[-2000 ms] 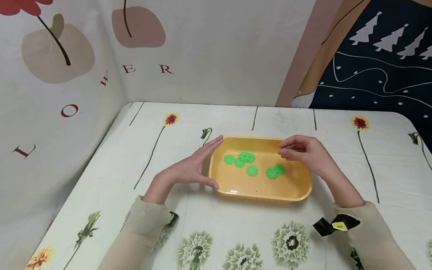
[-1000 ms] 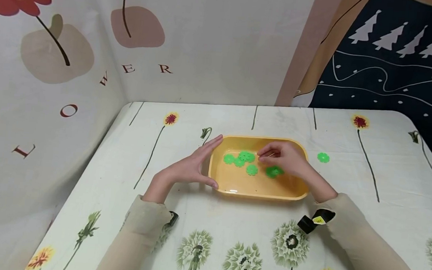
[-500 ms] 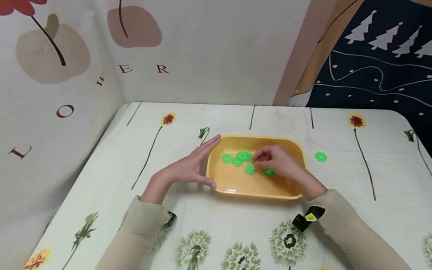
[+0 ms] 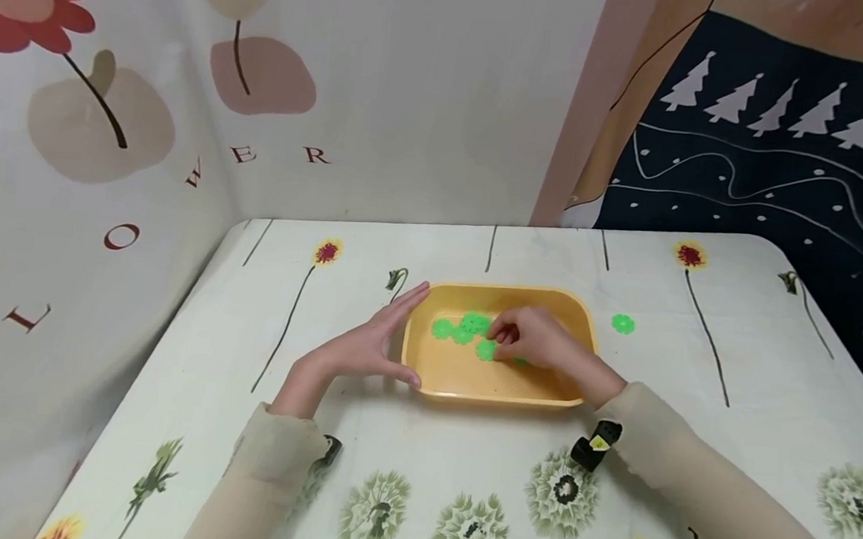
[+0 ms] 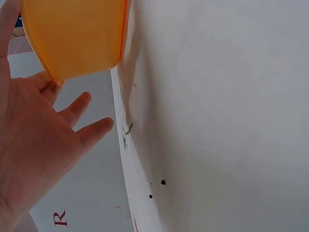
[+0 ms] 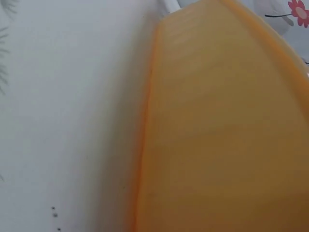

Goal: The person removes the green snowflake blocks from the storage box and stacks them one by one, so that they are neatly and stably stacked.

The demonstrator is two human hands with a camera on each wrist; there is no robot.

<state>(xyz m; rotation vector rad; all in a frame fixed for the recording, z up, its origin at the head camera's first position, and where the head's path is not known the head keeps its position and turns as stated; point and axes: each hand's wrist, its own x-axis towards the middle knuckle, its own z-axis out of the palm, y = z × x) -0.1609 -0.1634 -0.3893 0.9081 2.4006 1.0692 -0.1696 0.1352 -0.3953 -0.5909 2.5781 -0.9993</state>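
A shallow yellow-orange plastic tray (image 4: 498,389) sits on the table with several thin green flower-shaped discs (image 4: 441,329) in its left half, some overlapping. Against the tray's left end my left hand (image 4: 354,349) is spread, thumb at the near corner and fingers at the far one. The left wrist view shows its outer fingers stretched past the tray wall. My right hand (image 4: 535,338) reaches into the tray with curled fingers, its tips at a single green disc (image 4: 486,350). Whether they pinch it cannot be told. Part of another disc shows beneath this hand.
One more green disc (image 4: 623,323) lies on the flower-print tablecloth (image 4: 657,369), right of the tray. Printed curtains (image 4: 429,94) stand behind and to the left of the table. Dark patterned cloth (image 4: 769,172) is beyond its right far corner.
A green disc now lies on the cloth right of the tray. My right hand has moved left and down to the single disc in the tray. My left hand has stayed at the tray's left end.
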